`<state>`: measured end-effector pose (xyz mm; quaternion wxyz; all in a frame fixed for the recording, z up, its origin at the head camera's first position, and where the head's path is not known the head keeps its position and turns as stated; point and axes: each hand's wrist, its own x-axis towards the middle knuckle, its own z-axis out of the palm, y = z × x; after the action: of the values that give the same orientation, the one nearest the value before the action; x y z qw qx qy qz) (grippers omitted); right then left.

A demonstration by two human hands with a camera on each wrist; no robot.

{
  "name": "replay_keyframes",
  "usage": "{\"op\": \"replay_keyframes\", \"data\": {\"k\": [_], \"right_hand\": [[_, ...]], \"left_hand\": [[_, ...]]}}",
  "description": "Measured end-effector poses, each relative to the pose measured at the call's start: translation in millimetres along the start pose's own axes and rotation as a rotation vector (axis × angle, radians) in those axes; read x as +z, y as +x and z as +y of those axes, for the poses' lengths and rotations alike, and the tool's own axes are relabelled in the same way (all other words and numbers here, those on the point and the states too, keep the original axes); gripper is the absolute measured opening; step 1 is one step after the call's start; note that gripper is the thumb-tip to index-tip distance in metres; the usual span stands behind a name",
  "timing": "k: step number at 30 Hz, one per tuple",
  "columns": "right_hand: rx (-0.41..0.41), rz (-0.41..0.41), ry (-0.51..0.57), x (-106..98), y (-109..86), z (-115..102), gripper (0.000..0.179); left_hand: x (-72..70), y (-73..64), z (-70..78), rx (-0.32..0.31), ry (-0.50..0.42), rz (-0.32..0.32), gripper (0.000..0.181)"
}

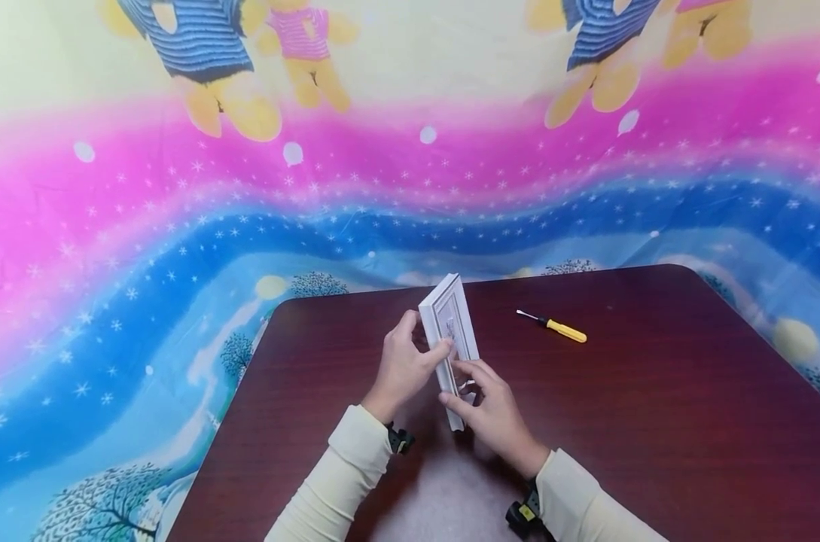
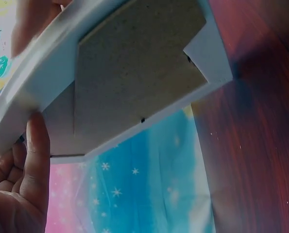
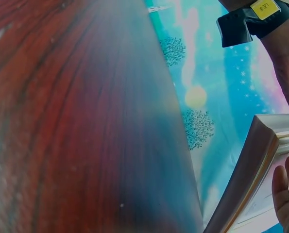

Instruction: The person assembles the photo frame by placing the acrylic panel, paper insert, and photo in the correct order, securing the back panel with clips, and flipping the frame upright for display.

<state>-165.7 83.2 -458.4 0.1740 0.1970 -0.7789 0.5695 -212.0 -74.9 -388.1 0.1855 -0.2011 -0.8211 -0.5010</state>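
Observation:
A white picture frame is held upright and tilted above the table in the head view. My left hand grips its left edge, thumb over the front and the other fingers toward the back. Lower down, my right hand holds the frame with bent fingers at the front and the thumb by the near side edge. In the left wrist view, the frame's grey-brown backing board shows, with small dark tabs at its edge. The right wrist view catches a frame corner and some fingers; the rest is cut off.
A screwdriver with a yellow handle lies on the dark red-brown table, right of the frame. Behind the table hangs a colourful printed cloth. Black camera straps sit on both wrists.

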Motion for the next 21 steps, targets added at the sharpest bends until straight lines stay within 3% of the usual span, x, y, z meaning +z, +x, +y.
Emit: {"op": "replay_keyframes", "data": {"k": [9, 15, 21], "right_hand": [[-0.016, 0.018, 0.035, -4, 1.1, 5, 0.039], [-0.001, 0.037, 0.061, -13, 2.8, 5, 0.036], [0.068, 0.066, 0.029, -25, 2.4, 1, 0.036]], "left_hand": [[-7.2, -3.2, -3.3, 0.032, -0.002, -0.046, 0.035], [-11.3, -4.1, -5.2, 0.008, -0.010, -0.042, 0.035], [-17.4, -4.6, -6.8, -0.033, 0.004, -0.045, 0.025]]}}
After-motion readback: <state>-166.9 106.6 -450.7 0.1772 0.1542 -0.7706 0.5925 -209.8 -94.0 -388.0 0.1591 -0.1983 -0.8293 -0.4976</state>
